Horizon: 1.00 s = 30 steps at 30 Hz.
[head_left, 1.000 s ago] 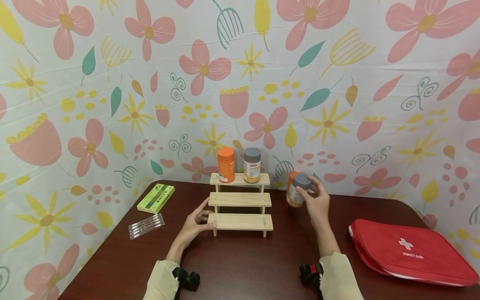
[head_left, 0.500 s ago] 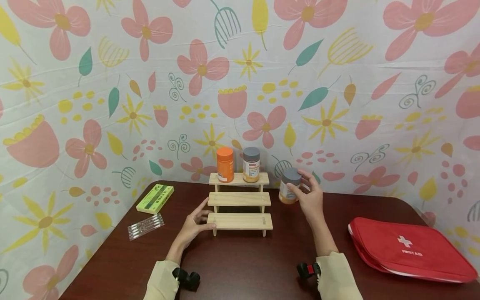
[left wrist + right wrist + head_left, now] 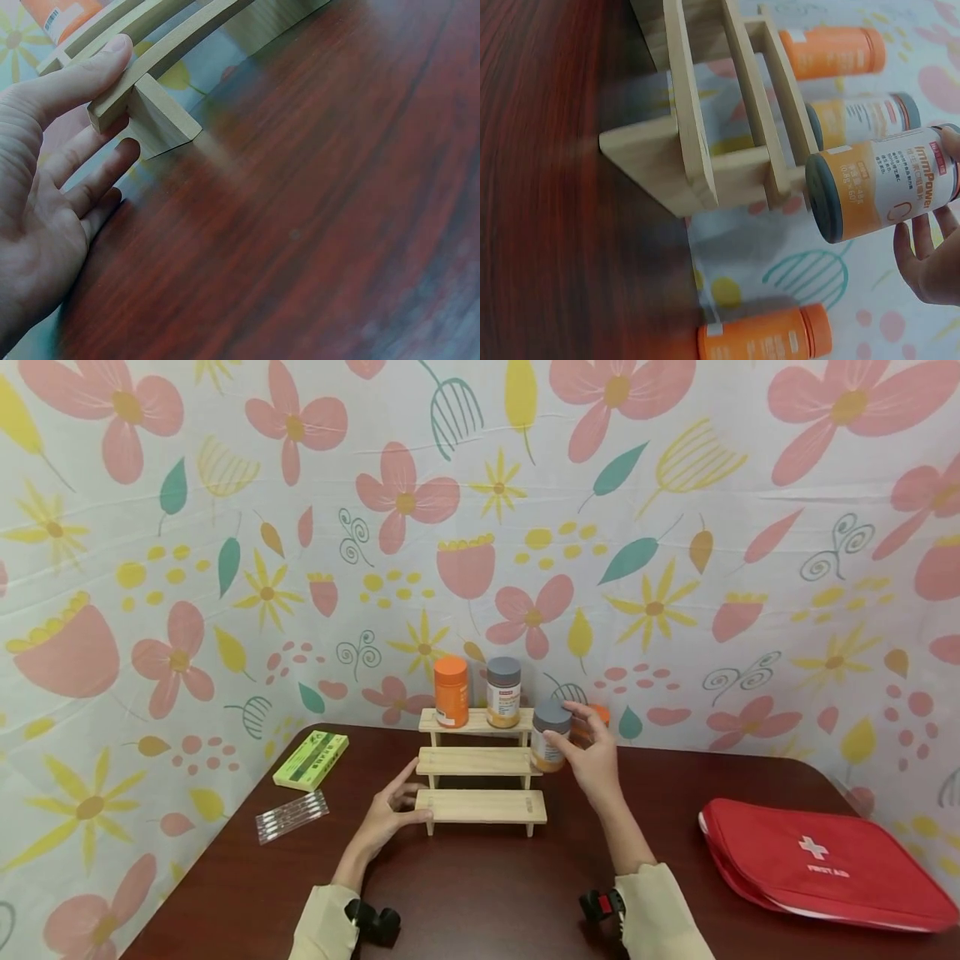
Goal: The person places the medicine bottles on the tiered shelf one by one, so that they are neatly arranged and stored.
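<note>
A pale wooden three-step display rack (image 3: 480, 806) stands on the table. My left hand (image 3: 386, 810) holds the left end of its lower step, thumb on top in the left wrist view and other fingers at the side. My right hand (image 3: 597, 764) grips a grey-lidded supplement bottle (image 3: 547, 750) in the air by the rack's right side; its label (image 3: 930, 176) reads "ImmPower". On the top step stand an orange bottle (image 3: 452, 700) and another grey-lidded bottle (image 3: 503, 700). Another orange bottle (image 3: 757, 339) stands right of the rack, partly hidden behind my right hand in the head view.
A yellow-green box (image 3: 311, 758) and a clear pack of cotton swabs (image 3: 292, 817) lie at the left of the dark table (image 3: 480, 893). At the right lies a red first aid bag (image 3: 817, 860). A flowered cloth (image 3: 675, 652) hangs behind.
My right hand has carried the grey-lidded bottle leftward to the rack's right side, uncovering part of the orange bottle behind. My left hand stays at the rack's lower step.
</note>
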{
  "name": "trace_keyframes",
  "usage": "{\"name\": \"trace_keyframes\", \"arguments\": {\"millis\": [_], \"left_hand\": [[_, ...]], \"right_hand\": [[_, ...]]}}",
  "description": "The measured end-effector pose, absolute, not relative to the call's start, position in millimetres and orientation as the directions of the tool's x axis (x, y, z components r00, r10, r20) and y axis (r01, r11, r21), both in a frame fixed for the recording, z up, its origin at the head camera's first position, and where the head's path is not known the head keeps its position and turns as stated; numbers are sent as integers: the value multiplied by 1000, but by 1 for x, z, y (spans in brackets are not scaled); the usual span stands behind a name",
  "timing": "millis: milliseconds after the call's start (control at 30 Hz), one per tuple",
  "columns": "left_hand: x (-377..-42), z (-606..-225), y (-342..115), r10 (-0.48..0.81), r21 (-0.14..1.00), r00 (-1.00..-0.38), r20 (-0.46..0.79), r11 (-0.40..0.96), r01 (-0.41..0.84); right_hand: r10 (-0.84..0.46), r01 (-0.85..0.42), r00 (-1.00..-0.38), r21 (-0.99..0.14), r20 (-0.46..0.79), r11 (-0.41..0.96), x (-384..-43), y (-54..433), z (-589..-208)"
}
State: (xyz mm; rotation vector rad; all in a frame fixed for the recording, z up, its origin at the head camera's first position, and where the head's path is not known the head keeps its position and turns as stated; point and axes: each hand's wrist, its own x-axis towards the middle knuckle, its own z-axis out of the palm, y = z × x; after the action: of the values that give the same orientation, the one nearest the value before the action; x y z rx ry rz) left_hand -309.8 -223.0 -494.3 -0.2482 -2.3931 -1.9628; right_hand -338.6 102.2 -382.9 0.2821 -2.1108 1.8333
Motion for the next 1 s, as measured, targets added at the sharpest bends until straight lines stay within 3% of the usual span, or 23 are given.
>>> {"name": "trace_keyframes", "arguments": {"millis": [300, 1000], "left_hand": [[-311, -494, -223, 90, 971, -988, 126, 193, 142], [-310, -496, -222, 91, 969, -987, 131, 198, 147]], "right_hand": [[-13, -439, -897, -889, 441, 128, -343, 70, -375], [-75, -412, -910, -908, 407, 80, -345, 26, -383]]}}
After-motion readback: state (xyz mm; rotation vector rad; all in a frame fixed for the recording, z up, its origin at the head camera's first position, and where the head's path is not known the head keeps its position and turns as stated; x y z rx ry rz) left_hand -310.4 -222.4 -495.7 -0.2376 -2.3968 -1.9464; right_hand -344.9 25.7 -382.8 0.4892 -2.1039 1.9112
